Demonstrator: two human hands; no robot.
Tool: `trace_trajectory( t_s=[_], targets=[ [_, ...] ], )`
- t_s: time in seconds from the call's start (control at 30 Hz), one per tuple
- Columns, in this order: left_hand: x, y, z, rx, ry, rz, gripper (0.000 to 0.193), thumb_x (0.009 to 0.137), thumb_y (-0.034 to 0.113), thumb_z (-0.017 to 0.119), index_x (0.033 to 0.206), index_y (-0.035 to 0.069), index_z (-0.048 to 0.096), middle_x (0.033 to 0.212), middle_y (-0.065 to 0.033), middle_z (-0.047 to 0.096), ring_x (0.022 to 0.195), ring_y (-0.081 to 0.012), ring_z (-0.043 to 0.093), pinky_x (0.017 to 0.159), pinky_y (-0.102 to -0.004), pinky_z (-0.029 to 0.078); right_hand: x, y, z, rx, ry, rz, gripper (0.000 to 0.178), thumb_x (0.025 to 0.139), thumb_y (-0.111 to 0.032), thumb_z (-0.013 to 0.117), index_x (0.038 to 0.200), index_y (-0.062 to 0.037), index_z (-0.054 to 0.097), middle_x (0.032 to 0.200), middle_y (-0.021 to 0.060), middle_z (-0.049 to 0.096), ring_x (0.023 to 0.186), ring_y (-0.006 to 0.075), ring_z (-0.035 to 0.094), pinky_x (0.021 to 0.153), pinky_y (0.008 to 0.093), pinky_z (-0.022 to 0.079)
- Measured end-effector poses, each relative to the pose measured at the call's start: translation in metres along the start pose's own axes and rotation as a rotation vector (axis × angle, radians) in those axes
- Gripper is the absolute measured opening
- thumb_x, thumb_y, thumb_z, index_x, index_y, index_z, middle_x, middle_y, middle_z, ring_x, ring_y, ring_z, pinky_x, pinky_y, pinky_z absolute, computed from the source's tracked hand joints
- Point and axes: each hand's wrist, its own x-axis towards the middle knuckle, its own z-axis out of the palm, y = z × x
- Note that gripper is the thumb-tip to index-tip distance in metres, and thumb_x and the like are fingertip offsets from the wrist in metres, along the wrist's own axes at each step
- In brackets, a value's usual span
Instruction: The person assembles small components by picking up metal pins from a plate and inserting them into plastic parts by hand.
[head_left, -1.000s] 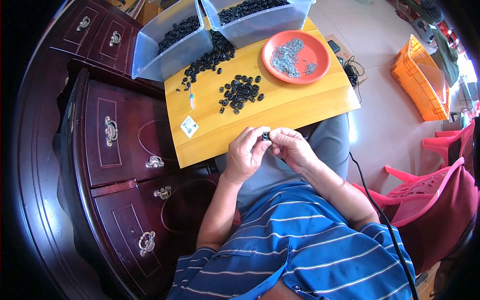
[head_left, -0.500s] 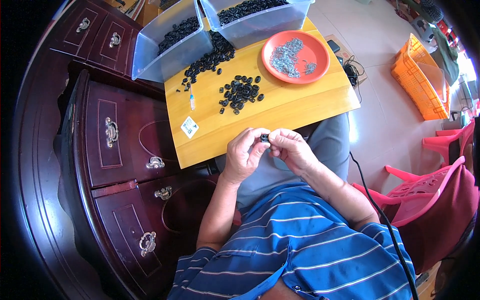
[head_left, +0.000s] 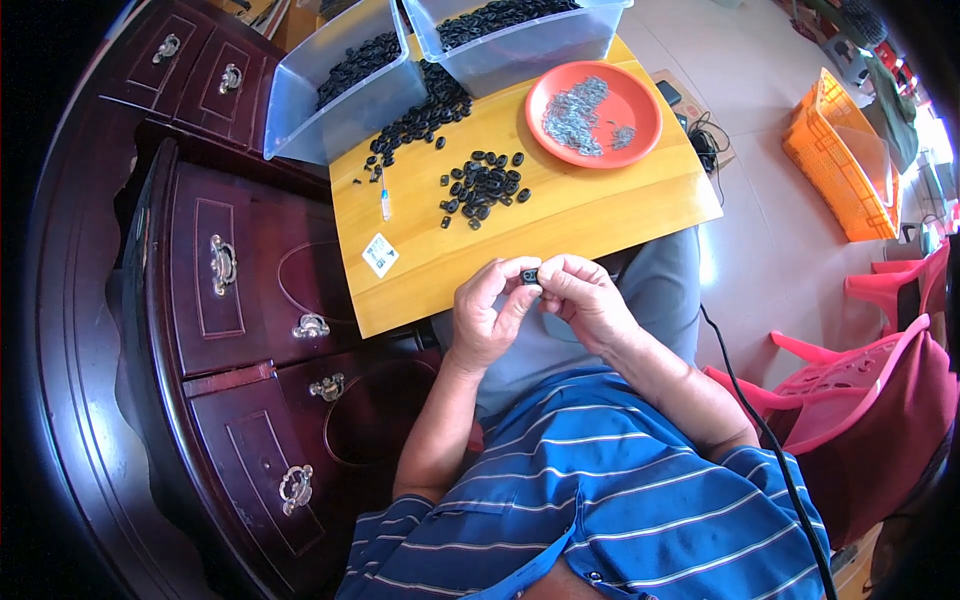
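Observation:
A small black oval plastic piece with openings in it (head_left: 530, 276) is held up just off the table's front edge. My left hand (head_left: 487, 308) pinches it between thumb and fingertips. My right hand (head_left: 588, 300) is closed in a pinch at the piece's right side; anything smaller in those fingertips is hidden. Beyond the hands, a loose heap of similar black pieces (head_left: 485, 187) lies on the yellow wooden table (head_left: 440, 285). An orange-red plate (head_left: 641, 130) at the far right holds many small silvery metal parts (head_left: 572, 118).
Two clear plastic bins (head_left: 350, 112) full of black pieces stand at the back, with more spilled before them. A thin blue-and-white tool (head_left: 385, 203) and a white card (head_left: 380, 255) lie at left. Dark drawers (head_left: 250, 270) flank the table; a black cable (head_left: 745, 400) runs at right.
Both hands stay almost in place. The black piece has turned slightly between the fingertips, so its openings show more plainly.

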Motion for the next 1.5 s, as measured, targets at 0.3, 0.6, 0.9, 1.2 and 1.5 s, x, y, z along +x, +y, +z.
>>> trace_trajectory(
  t_s=[0.3,0.6,0.9,1.2,1.5],
  targets=[
    [0.003,-0.002,-0.003,-0.063,-0.005,0.017,0.021,0.094,0.005,0.073,0.114,-0.001,0.069,0.095,-0.0096,0.070,0.080,-0.0172,0.070,0.074,-0.0286,0.056,-0.001,-0.006,0.005,-0.056,-0.006,-0.031,0.010,0.100,-0.016,0.069,0.097,-0.0067,0.072,0.087,-0.0017,0.067,0.076,0.0065,0.057,0.072,0.0223,0.047],
    [-0.002,-0.012,-0.019,-0.281,-0.138,-0.243,0.013,0.099,0.005,0.066,0.111,0.000,0.069,0.090,-0.0005,0.068,0.076,-0.0062,0.061,0.068,-0.0215,0.049,0.007,-0.018,-0.001,-0.555,-0.067,-0.100,0.016,0.101,-0.020,0.071,0.097,-0.0045,0.070,0.073,-0.0043,0.061,0.062,0.0034,0.050,0.054,0.0196,0.038],
    [0.042,-0.011,-0.111,0.308,-0.526,-0.373,0.011,0.089,0.008,0.066,0.093,0.002,0.073,0.071,-0.0050,0.067,0.065,-0.0124,0.062,0.063,-0.0309,0.051,0.050,-0.042,-0.021,-1.040,0.168,-0.497,0.017,0.090,-0.017,0.077,0.089,-0.0006,0.072,0.074,0.0098,0.067,0.066,0.0161,0.064,0.065,0.0309,0.052],
    [0.146,0.019,-0.173,0.341,0.490,0.029,0.039,0.093,0.003,0.068,0.131,0.002,0.061,0.104,-0.0098,0.072,0.082,-0.0112,0.066,0.076,-0.0253,0.056,0.061,-0.031,-0.031,-1.195,0.155,-0.690,0.012,0.089,-0.013,0.075,0.086,-0.0021,0.072,0.074,0.0126,0.066,0.066,0.0244,0.065,0.064,0.0353,0.053],
    [0.062,-0.069,-0.093,0.348,0.142,-0.274,0.026,0.089,0.008,0.071,0.115,0.004,0.071,0.091,-0.0089,0.075,0.072,-0.0163,0.072,0.067,-0.0304,0.057,0.063,-0.036,-0.031,-1.100,0.091,-0.679,0.006,0.090,-0.007,0.074,0.087,-0.0033,0.071,0.072,0.0089,0.064,0.064,0.0214,0.062,0.063,0.0330,0.051]
  ],
)
